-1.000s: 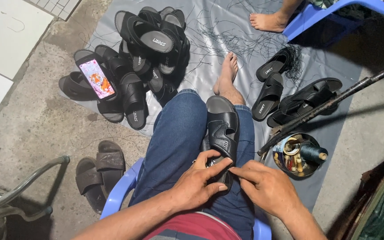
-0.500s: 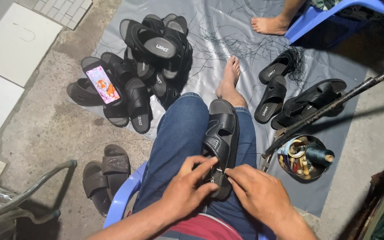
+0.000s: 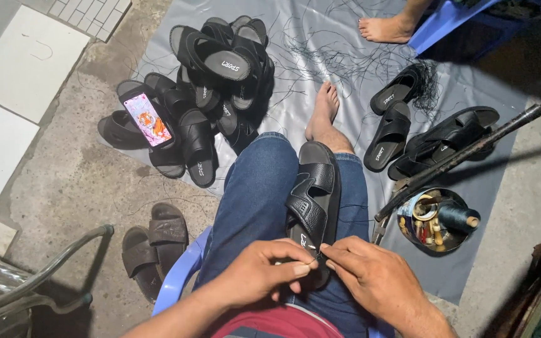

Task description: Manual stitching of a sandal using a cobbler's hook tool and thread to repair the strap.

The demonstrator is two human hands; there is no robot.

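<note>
A black sandal (image 3: 315, 195) lies lengthwise between my knees on my blue jeans, toe end away from me. My left hand (image 3: 264, 273) pinches at the sandal's near edge, thumb and forefinger closed. My right hand (image 3: 370, 278) meets it from the right, fingertips pressed on the same edge of the strap. A thin thread may run between the fingers; it is too small to tell. My bare foot (image 3: 324, 112) rests on the grey sheet (image 3: 320, 69) ahead.
A heap of black sandals (image 3: 217, 69) with a phone (image 3: 148, 119) on it lies at the left front. More black sandals (image 3: 408, 131) lie right. A round tin of thread spools (image 3: 436, 219) sits beside a dark rod (image 3: 471, 153). Brown sandals (image 3: 154, 244) lie left of my blue chair (image 3: 180, 275). Another person's foot (image 3: 386, 28) is far ahead.
Both hands have slid from the sandal's strap down to its near edge and now pinch together there. The sandal stays on my lap.
</note>
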